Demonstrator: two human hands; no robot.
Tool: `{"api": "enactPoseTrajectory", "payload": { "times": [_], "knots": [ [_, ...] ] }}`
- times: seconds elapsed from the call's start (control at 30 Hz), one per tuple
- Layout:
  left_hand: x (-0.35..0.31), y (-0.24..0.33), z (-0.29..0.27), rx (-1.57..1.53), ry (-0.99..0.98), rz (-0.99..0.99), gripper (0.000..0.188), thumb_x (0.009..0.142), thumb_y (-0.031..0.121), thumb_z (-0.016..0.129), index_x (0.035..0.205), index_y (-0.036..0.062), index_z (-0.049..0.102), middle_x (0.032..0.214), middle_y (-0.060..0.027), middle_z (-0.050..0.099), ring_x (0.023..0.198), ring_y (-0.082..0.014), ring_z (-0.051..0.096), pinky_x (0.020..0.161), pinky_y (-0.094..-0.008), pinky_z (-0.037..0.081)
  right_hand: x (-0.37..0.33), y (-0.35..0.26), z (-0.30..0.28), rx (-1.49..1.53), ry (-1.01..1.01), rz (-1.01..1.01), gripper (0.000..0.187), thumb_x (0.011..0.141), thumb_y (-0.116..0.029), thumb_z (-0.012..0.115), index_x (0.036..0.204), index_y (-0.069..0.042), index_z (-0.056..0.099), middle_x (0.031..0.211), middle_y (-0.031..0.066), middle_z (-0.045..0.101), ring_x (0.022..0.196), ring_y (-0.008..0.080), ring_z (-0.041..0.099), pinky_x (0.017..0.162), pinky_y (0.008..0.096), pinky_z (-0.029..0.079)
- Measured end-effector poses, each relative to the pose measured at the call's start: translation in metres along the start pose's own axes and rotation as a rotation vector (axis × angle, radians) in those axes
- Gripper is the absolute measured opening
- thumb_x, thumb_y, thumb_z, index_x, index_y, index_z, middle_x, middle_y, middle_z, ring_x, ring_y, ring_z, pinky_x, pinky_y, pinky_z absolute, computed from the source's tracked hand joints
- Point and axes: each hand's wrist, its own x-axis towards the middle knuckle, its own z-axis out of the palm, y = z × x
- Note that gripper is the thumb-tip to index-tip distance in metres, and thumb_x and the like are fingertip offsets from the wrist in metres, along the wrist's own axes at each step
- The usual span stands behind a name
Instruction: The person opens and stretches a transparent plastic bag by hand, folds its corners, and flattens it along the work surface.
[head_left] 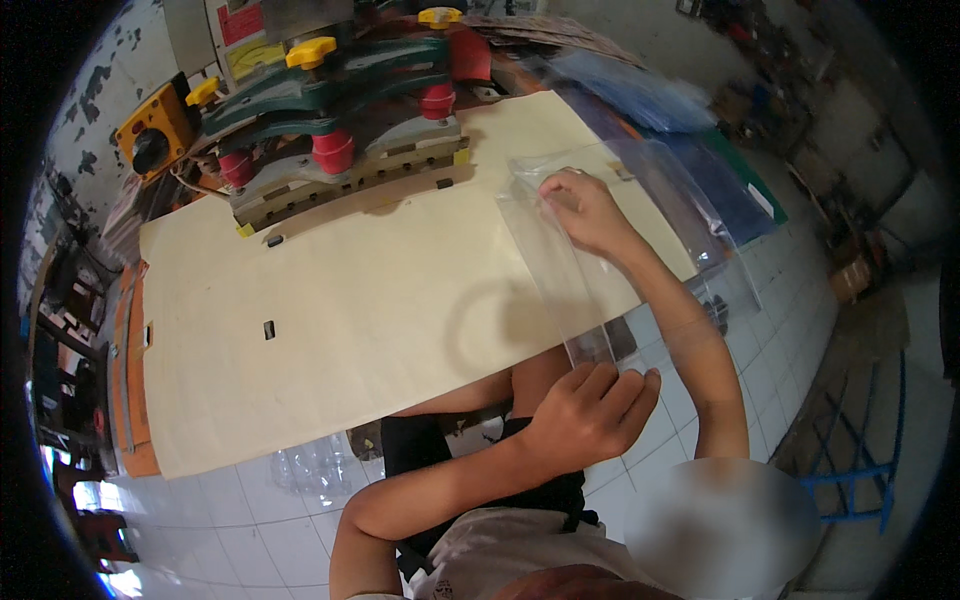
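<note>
A clear plastic sheet (pixel 565 270) stretches over the right end of a cream board (pixel 350 300) and hangs past its near edge. My right hand (pixel 585 212) is closed on the sheet's far part, thumb and fingers pinching it above the board. Nearer my body, my left hand (pixel 595 415) is closed with curled fingers at the sheet's near edge, just off the board. Folds and reflections show along the sheet between and beyond my hands. Its outline on the right is hard to make out.
A green press head (pixel 390 80) with red mounts and yellow knobs stands over the board's far side, a metal bar (pixel 350 185) beneath it. Small black blocks (pixel 269 330) dot the board. A yellow control box (pixel 155 130) sits far left; clear sheets (pixel 635 90) lie far right.
</note>
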Motion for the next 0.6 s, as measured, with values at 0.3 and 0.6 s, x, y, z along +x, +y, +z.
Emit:
{"api": "enactPoseTrajectory", "payload": {
  "times": [0.3,0.6],
  "knots": [
    [0.002,-0.008,-0.015,-0.114,-0.054,-0.025,0.039,0.061,0.009,0.065,0.098,-0.0008,0.067,0.074,-0.002,0.05,0.061,-0.0142,0.052,0.052,-0.0282,0.046,0.03,-0.004,0.015,1.056,-0.063,0.576,0.017,0.086,-0.017,0.066,0.087,-0.001,0.061,0.085,0.0046,0.06,0.081,0.0115,0.055,0.077,0.0248,0.046],
    [0.028,-0.07,-0.062,-0.385,-0.133,-0.079,0.033,0.069,0.01,0.066,0.1,-0.0007,0.063,0.09,-0.0101,0.061,0.079,-0.025,0.061,0.064,-0.0365,0.048,0.011,-0.008,0.029,1.047,-0.034,0.473,0.032,0.094,-0.032,0.056,0.086,-0.001,0.058,0.086,0.0021,0.055,0.083,0.0094,0.05,0.081,0.0229,0.042]
  ]
}}
